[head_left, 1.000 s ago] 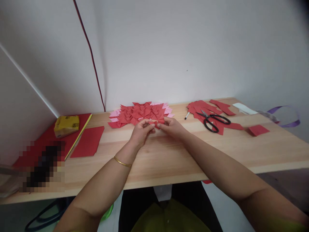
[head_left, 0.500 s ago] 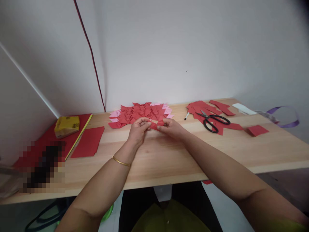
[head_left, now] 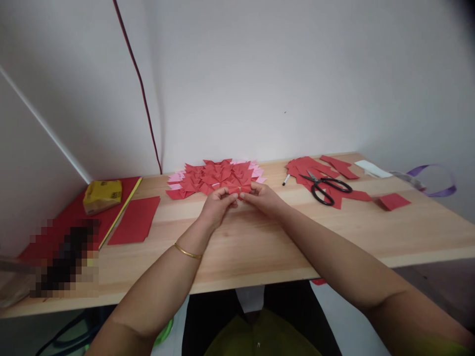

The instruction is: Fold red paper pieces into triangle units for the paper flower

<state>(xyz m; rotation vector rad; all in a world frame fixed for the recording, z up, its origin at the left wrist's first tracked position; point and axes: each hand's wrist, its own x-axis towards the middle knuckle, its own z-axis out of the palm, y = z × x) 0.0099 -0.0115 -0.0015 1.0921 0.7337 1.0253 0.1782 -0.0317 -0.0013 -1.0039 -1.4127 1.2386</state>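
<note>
Between my fingertips is a small piece of folded red paper [head_left: 239,189]. My left hand [head_left: 219,205] pinches its left side, with the thumb in front. On the right side my right hand [head_left: 265,199] grips it the same way, and the two thumbs nearly meet at the middle. The lower part of the paper is covered by my thumbs. Just behind my hands lies a heap of folded red and pink paper pieces [head_left: 208,177], against the wall.
Black-handled scissors [head_left: 326,189] rest on red paper scraps [head_left: 306,165] to the right, beside a marker [head_left: 286,180]. A red paper square [head_left: 394,201] lies farther right. At left are stacked red sheets [head_left: 135,220] and a yellow packet [head_left: 103,196].
My hands have come closer together and turned, so the thumbs now face me side by side. The folded red paper is now held more upright between them.
</note>
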